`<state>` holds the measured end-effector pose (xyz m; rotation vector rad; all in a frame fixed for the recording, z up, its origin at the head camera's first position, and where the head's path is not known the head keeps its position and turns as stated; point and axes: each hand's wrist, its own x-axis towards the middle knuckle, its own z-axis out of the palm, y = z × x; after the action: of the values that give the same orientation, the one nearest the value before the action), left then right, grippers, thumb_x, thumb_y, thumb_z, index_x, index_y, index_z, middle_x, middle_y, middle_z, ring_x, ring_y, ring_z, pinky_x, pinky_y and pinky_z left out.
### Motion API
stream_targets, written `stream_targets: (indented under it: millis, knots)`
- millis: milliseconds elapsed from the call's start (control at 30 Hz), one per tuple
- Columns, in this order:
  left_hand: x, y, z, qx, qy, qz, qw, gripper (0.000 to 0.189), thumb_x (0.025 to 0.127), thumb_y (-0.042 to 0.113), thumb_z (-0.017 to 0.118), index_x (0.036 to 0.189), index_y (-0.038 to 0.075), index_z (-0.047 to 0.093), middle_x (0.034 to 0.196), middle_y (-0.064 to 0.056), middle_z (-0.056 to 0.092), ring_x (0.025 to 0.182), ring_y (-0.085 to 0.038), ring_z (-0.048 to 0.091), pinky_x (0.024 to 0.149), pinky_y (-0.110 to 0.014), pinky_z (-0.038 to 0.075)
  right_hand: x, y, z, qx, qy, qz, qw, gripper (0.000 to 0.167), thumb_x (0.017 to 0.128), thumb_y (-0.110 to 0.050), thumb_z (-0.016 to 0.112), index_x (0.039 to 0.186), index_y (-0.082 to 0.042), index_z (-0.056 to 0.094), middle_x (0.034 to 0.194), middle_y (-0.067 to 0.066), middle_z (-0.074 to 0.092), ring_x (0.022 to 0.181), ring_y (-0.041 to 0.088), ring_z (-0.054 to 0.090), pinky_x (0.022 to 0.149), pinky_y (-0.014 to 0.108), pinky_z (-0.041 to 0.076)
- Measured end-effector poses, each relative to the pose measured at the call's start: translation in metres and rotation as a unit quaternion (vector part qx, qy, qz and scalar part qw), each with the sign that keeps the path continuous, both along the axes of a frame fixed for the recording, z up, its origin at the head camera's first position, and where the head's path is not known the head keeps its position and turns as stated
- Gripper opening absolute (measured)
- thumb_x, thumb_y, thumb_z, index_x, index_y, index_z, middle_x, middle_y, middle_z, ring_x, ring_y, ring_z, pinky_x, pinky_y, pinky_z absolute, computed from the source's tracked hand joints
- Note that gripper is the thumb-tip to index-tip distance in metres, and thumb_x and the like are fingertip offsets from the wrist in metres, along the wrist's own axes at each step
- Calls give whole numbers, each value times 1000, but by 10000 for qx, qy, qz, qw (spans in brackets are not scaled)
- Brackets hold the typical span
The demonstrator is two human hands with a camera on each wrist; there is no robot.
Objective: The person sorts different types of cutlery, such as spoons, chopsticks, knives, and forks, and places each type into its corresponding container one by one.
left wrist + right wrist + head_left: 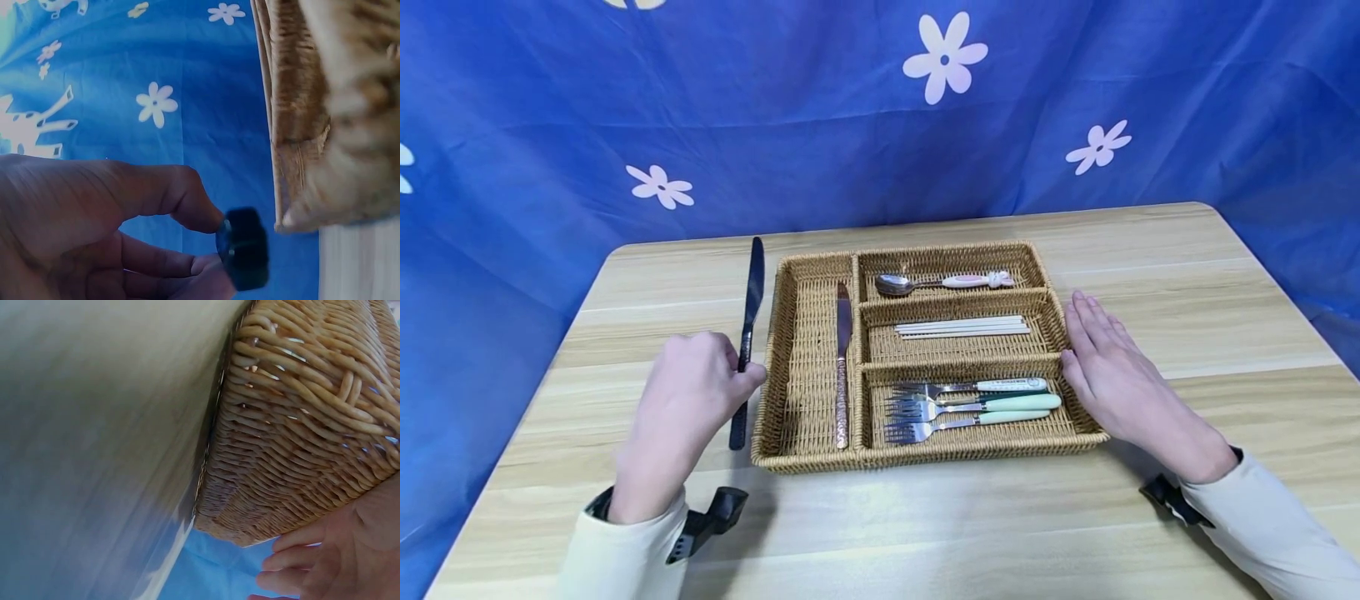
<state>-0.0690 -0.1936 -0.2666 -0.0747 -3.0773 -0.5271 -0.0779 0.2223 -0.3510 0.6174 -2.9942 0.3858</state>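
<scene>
My left hand (688, 400) pinches a dark table knife (754, 292) between thumb and fingers, just left of the wicker cutlery tray (977, 454). In the left wrist view the dark knife handle's end (244, 250) points at the camera. Straight-fingered, my right hand (1112, 379) rests against the tray's right wall. Another knife, copper-toned (842, 367), lies lengthwise in the long left compartment. A spoon (940, 282) with a white and pink handle lies in the top right compartment, white chopsticks (962, 327) in the middle one, several forks (970, 408) in the bottom one.
The tray stands on a pale wood-grain table (887, 525). Behind the table's far edge hangs a blue cloth (820, 167) with white flowers. Black wrist straps circle both of the person's sleeves.
</scene>
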Motion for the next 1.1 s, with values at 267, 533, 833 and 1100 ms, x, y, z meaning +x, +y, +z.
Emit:
stream_targets:
  millis: [267,533,833,1100]
  knots:
    - [-8,24,-2,81,-207,-147,9996,50,84,19,73,51,14,37,44,7,24,41,-9,28,39,-27,35,-1,0,-1,-38,1,6,10000,59,104,-22,31,147,14,15,155,31,8,143,45,11,117,55,12]
    - [-17,43,-15,88,-657,-175,9976,50,82,18,76,50,13,38,45,4,30,39,-9,29,37,-22,34,-1,0,-1,-55,-15,23,10000,59,104,-21,33,147,15,14,156,30,6,143,45,10,118,53,9]
    - [-22,54,-37,-104,-964,-167,9951,23,79,13,78,68,1,62,62,-9,58,48,-18,51,47,-29,50,-1,0,-1,-75,67,68,9999,59,104,-21,33,147,15,16,155,32,10,143,45,12,118,52,10]
    - [-21,57,-51,-331,-753,-321,9961,23,77,9,78,71,-2,59,63,-12,59,51,-22,56,48,-31,53,-1,0,0,-86,5,33,10000,59,104,-20,34,146,15,16,155,31,7,143,46,11,118,53,10]
